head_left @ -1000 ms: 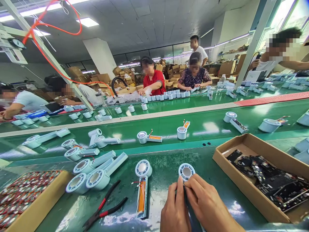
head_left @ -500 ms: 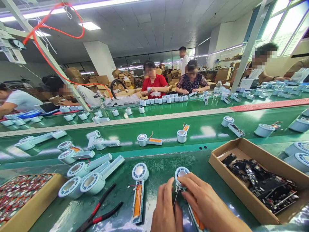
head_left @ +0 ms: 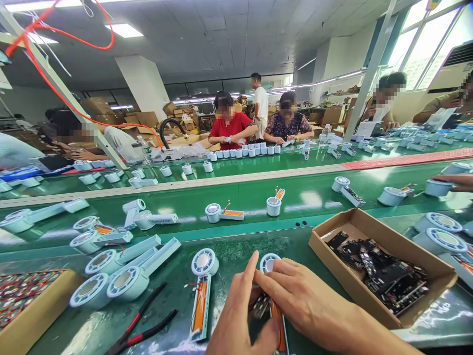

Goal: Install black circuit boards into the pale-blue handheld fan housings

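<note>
A light-blue handheld fan (head_left: 268, 262) lies on the bench, its round head partly showing past my fingers and its orange battery (head_left: 279, 328) visible in the open handle. My right hand (head_left: 306, 296) is closed over the neck and upper handle of this fan. At its left, my left hand (head_left: 240, 313) curls its thumb and fingers around a dark circuit board (head_left: 260, 304), largely hidden between the hands. Left of my hands is a second fan (head_left: 201, 291), battery and thin wires exposed. Red-and-black pliers (head_left: 138, 320) lie further left.
A cardboard box (head_left: 395, 315) of black circuit boards stands at the right. Another box (head_left: 48, 315), full of wired parts, is at the left. Several fans (head_left: 125, 283) crowd beside it. Beyond runs a green conveyor belt (head_left: 244, 190) with more fans; co-workers sit across it.
The view has shifted slightly right. My right hand has flattened further over the fan's neck, and my left index finger now points up. A co-worker's hand has appeared at a fan on the far right.
</note>
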### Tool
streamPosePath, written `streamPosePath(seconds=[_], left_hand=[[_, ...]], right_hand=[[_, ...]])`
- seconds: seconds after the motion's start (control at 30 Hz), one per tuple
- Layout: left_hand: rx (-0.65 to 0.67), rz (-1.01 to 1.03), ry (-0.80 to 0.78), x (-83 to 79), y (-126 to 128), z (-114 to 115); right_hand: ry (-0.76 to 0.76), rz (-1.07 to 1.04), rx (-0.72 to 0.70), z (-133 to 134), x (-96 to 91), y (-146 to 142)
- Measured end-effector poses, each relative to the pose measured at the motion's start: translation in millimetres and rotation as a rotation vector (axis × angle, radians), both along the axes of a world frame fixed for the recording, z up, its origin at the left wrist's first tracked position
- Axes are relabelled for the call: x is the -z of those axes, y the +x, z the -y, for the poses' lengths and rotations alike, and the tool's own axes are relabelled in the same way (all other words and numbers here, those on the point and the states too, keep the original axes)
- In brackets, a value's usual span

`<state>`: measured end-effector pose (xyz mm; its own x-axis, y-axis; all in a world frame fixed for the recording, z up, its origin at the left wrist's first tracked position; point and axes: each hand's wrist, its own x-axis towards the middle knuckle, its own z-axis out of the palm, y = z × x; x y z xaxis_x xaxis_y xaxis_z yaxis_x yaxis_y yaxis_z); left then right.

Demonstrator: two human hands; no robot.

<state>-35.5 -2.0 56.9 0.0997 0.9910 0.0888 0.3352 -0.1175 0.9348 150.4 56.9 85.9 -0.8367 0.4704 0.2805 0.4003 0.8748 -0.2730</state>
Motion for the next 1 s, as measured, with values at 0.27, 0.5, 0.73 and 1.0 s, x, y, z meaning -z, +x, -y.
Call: streamPosePath(seconds=[0.27,0.5,0.73,1.0], left_hand=[[0.190,-0.148,-0.097,17.2,-3,-48],[0.078,-0.178,-0.025,31.3,7,-42],[0.073,-0.139,-0.011,31.8,10,-42],[0.017,-0.103,-0.027,31.0,13,-37]], right_hand=[[-0.669,-0.538,0.430,-5,16.9,17],[-1.101,-0.700,0.511,6,28.0,41],[-0.659,-0.290,0.564,12,19.2,60],[-0.117,0.161,0.375,13,25.2,62]])
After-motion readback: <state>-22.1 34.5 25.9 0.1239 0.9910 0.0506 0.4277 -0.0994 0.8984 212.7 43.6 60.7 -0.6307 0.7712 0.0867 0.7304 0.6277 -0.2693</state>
